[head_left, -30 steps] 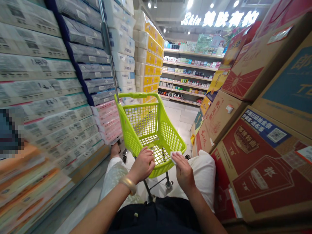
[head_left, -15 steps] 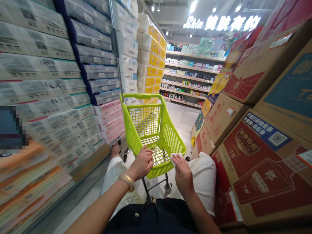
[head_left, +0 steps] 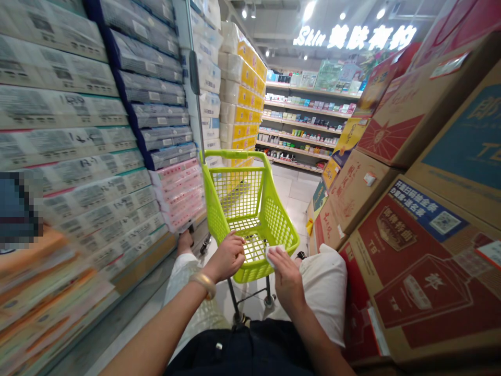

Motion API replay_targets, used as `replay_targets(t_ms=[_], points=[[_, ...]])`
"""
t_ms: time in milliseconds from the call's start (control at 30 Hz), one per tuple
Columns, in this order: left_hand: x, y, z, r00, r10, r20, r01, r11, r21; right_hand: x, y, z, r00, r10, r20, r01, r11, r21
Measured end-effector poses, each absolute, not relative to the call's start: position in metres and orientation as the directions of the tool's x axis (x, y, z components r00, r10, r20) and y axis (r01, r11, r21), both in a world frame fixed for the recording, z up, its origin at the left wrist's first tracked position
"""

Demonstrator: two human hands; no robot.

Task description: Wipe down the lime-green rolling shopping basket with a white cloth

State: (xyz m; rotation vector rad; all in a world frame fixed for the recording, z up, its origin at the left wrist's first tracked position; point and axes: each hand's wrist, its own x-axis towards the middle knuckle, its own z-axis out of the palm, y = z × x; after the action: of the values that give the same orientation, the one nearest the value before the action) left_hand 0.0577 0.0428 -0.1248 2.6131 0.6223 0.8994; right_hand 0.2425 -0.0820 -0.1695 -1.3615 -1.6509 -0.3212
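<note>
A lime-green plastic shopping basket on wheels point(head_left: 274, 211) stands between my knees, its near rim toward me and its long metal pull handle point(head_left: 199, 117) rising at the far left corner. My left hand point(head_left: 229, 256), with a gold bangle at the wrist, is closed over the basket's near rim at the left. A white cloth or tissue point(head_left: 275, 254) lies under the fingers of my right hand point(head_left: 287, 271), pressed against the near rim toward the right corner. Part of the cloth is hidden beneath the fingers.
Tall stacks of wrapped paper packs point(head_left: 70, 109) line the left side, with yellow-and-white packs point(head_left: 242, 94) farther on. Cardboard cartons point(head_left: 415, 261) are piled close on my right. Shelves of small products point(head_left: 305, 109) stand at the aisle's end, across the tiled floor point(head_left: 291, 188).
My right hand has slid a little left along the near rim with the white cloth. The basket has turned slightly, its far end and pull handle shifting right. My left hand stays on the rim.
</note>
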Motion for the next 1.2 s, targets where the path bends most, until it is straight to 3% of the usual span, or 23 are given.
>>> replay_targets(t_ms=[133, 333, 533, 767, 967, 1200], points=[[0.057, 0.049, -0.125, 0.727, 0.485, 0.486, 0.303, -0.862, 0.406, 0.232, -0.079, -0.169, -0.044, 0.642, 0.766, 0.85, 0.427, -0.31], [0.059, 0.057, -0.122, 0.745, 0.475, 0.469, 0.311, -0.869, 0.385, 0.262, -0.077, -0.173, 0.186, 0.575, 0.797, 0.885, 0.254, -0.39], [0.059, 0.067, -0.119, 0.774, 0.455, 0.441, 0.312, -0.879, 0.36, 0.242, -0.073, -0.173, 0.001, 0.646, 0.764, 0.87, 0.376, -0.319], [0.061, 0.074, -0.117, 0.789, 0.442, 0.426, 0.313, -0.887, 0.339, 0.268, -0.072, -0.172, 0.203, 0.585, 0.785, 0.884, 0.235, -0.404], [0.063, 0.073, -0.118, 0.786, 0.454, 0.419, 0.341, -0.884, 0.319, 0.233, -0.069, -0.17, -0.022, 0.668, 0.743, 0.845, 0.409, -0.343], [0.065, 0.062, -0.11, 0.784, 0.473, 0.403, 0.387, -0.879, 0.279, 0.272, -0.076, -0.173, 0.255, 0.577, 0.776, 0.881, 0.192, -0.432]])
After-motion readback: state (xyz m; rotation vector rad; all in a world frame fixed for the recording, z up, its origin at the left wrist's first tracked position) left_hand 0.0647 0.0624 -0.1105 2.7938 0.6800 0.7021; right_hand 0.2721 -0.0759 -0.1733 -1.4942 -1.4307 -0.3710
